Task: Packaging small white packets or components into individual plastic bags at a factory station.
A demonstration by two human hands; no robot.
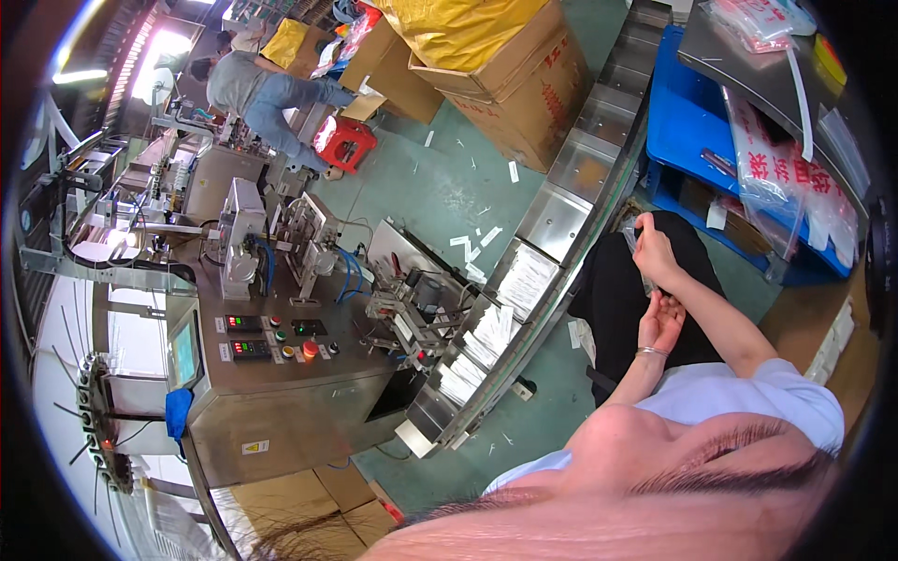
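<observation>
1. Left hand (662, 323), palm turned up and fingers curled, is raised over black trousers (608, 290); from my remote seat I cannot tell whether it grips anything.
2. Right hand (655, 251), just beyond it, has its fingers bent together; I cannot tell whether these are closed on the clear plastic (630, 240) beside them.
3. That plastic, partly hidden by the hand, shows at the right hand's left edge, above the lap.
4. To the left of the lap I see a conveyor (554, 220) of metal trays, its nearer ones filled with white packets (528, 280).
5. Farther left stands a steel machine (290, 393) with buttons and a screen (185, 353).
6. On the right, a blue rack (687, 122) holds plastic bags (748, 140) printed in red.
7. Far off, a person (271, 103) bends near a red stool (346, 145); white slips (472, 252) litter the green floor (421, 187).
</observation>
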